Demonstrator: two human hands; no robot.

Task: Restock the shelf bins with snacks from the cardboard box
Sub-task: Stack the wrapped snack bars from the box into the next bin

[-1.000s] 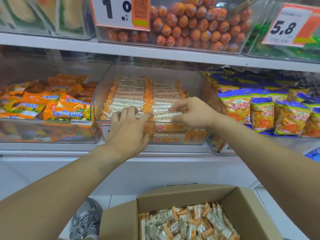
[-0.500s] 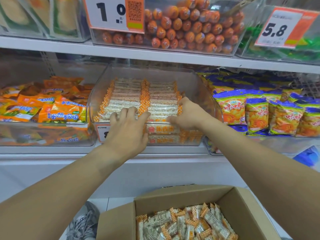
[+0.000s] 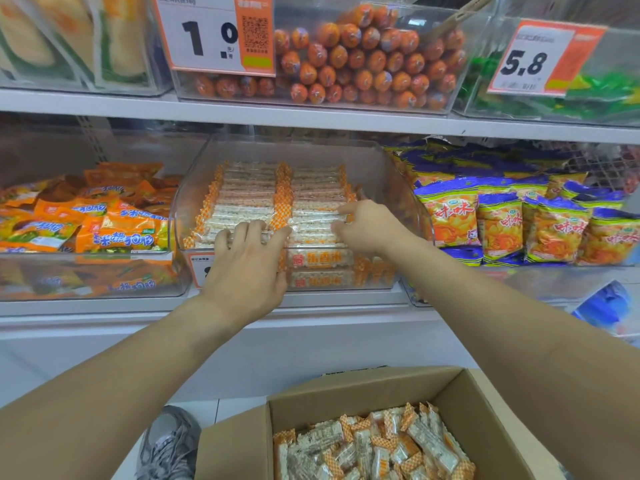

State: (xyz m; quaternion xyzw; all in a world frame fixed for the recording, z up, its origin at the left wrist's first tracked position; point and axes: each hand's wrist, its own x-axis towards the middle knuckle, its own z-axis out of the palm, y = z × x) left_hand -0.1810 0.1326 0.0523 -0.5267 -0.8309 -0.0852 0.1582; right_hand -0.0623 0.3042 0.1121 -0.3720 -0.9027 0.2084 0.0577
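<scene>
Head view, looking forward and down. White metal shelving (image 3: 311, 123) carries two tiers of clear plastic bins. Below it, on the floor, stands an open brown cardboard box (image 3: 460, 393) holding a loose heap of rice-puff snack bars in clear wrappers with orange checked ends (image 3: 374, 445). On the lower tier, the central clear plastic bin (image 3: 398, 181) contains the same bars laid in two neat side-by-side columns (image 3: 277, 195). To its left sits a bin of orange snack packets (image 3: 114, 223); to its right, yellow-and-blue crisp bags (image 3: 502, 220). The upper tier holds a bin of orange sausage sticks (image 3: 367, 64) and white-and-orange price cards (image 3: 214, 32).

The left hand (image 3: 246, 271) reaches over the bin's front rim, fingers extended and lying flat on the nearest bars of the left column. The right hand (image 3: 367, 230) rests on the right column, fingers curled and pinching the end of one bar. A grey laced trainer (image 3: 169, 445) shows beside the box.
</scene>
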